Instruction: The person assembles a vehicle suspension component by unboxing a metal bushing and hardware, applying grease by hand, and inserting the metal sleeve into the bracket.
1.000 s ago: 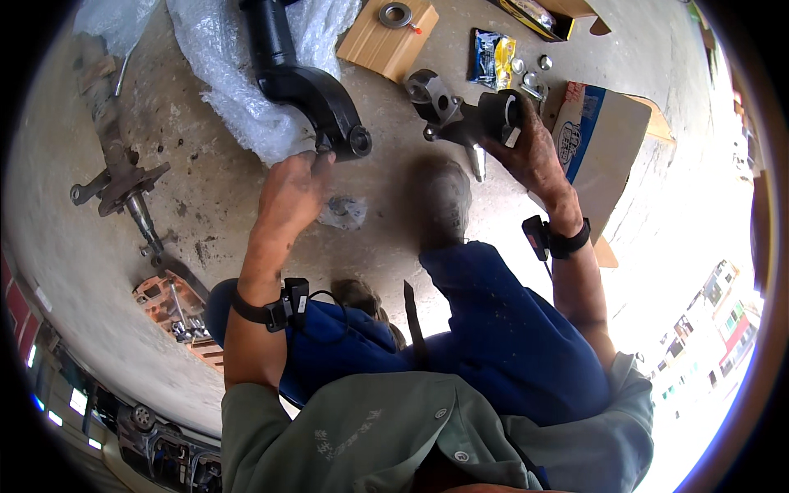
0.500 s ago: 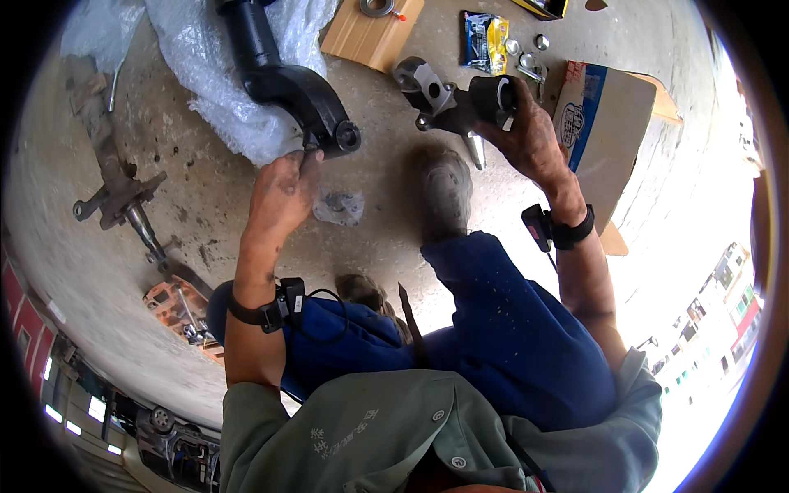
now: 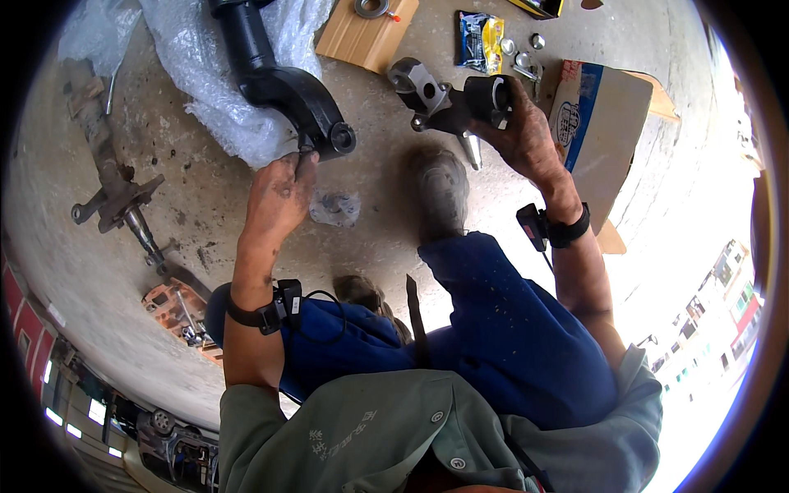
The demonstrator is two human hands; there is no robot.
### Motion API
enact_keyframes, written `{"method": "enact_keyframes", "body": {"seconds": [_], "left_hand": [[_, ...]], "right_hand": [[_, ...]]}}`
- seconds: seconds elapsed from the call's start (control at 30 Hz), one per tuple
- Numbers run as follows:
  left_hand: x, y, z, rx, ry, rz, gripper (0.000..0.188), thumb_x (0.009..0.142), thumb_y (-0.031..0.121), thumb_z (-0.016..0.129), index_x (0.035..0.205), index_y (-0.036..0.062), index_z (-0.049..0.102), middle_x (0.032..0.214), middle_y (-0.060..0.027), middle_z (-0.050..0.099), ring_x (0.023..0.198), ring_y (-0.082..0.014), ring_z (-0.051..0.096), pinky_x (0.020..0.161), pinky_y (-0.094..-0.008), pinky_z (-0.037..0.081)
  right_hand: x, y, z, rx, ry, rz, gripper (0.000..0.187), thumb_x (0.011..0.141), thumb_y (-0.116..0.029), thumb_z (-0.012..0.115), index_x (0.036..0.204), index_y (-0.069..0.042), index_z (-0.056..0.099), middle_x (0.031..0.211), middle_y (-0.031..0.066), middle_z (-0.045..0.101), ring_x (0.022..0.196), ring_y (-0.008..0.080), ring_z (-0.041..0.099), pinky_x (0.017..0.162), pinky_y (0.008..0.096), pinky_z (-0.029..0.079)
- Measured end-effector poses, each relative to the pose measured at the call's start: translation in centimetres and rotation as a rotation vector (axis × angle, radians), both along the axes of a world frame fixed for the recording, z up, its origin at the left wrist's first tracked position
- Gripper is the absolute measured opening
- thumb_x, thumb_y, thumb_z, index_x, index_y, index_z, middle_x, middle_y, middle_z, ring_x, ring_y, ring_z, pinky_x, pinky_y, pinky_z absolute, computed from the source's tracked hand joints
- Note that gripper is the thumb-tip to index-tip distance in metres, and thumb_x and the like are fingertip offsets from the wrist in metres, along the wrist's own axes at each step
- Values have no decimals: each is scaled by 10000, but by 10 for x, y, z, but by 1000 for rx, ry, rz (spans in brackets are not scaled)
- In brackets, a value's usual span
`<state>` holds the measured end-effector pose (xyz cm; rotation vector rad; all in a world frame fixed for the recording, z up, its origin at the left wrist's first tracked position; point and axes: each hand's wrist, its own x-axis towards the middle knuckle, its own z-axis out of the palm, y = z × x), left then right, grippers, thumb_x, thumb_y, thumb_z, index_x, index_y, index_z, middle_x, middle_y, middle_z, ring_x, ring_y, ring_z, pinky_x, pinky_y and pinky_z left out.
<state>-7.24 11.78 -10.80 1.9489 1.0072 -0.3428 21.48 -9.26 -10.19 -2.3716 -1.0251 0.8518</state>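
Note:
A black axle beam (image 3: 283,94) with a curved end and a round bore comes in from the top, partly on clear bubble wrap (image 3: 197,66). My left hand (image 3: 279,193) is closed at the lower edge of that end, thumb and fingers pinched on it; the fingertips are partly hidden. To the right, my right hand (image 3: 530,140) grips a steering knuckle (image 3: 462,111) by its round black end. The knuckle's bright forked side points left, and its shiny tapered pin points down toward my shoe (image 3: 441,193). A gap separates the knuckle from the axle end.
A worn, rusty knuckle (image 3: 123,201) lies on the concrete at left, near an orange tool case (image 3: 177,308). Ahead are cardboard (image 3: 362,37) bearing a metal ring, a blue-yellow packet (image 3: 481,41) and small metal caps (image 3: 523,60). An open carton (image 3: 604,131) stands right. A small clear bag (image 3: 335,209) lies between my hands.
The view has shifted very slightly, and the dark strap hanging between my legs has swung a little. Both hands keep their holds on the axle beam and the steering knuckle.

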Motion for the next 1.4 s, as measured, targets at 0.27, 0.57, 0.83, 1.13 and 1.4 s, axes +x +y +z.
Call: {"method": "enact_keyframes", "body": {"seconds": [0.27, 0.57, 0.83, 1.13, 1.4], "left_hand": [[5, -2, 4, -27, 28, 58, 344, 995, 251, 538, 861, -56, 617, 671, -135, 593, 588, -226, 555, 606, -354, 442], [4, -1, 3, -24, 42, 38, 347, 996, 266, 540, 881, -49, 630, 681, -140, 603, 600, -239, 573, 610, -364, 448], [3, 0, 3, -40, 46, 43, 361, 991, 291, 546, 923, -46, 656, 716, -154, 628, 632, -272, 591, 631, -371, 459], [0, 0, 0, -28, 30, 42, 333, 992, 242, 534, 919, -64, 641, 739, -173, 642, 656, -297, 612, 646, -378, 467], [4, -2, 5, -40, 15, 59, 331, 997, 234, 519, 912, -63, 639, 729, -166, 641, 632, -276, 608, 619, -386, 459]], "right_hand": [[3, -4, -7, 63, 27, 13, 759, 775, -279, 821, 1350, -10, 405, 1141, 254, 647, 1078, 402, 637, 928, 448, 526], [3, -1, -3, 22, 63, -36, 746, 772, -286, 821, 1342, -16, 422, 1160, 246, 643, 1086, 393, 635, 941, 439, 521], [6, -6, -16, 133, 220, -70, 644, 796, -217, 810, 1297, -3, 467, 1167, 207, 665, 1111, 309, 651, 951, 398, 517], [-1, 2, 1, 121, 180, -71, 649, 788, -192, 809, 1322, -49, 469, 1178, 208, 657, 1104, 318, 646, 964, 393, 510], [4, 3, 1, 25, 137, -76, 683, 756, -252, 810, 1287, -7, 458, 1129, 249, 652, 1101, 389, 624, 937, 438, 504]]}}
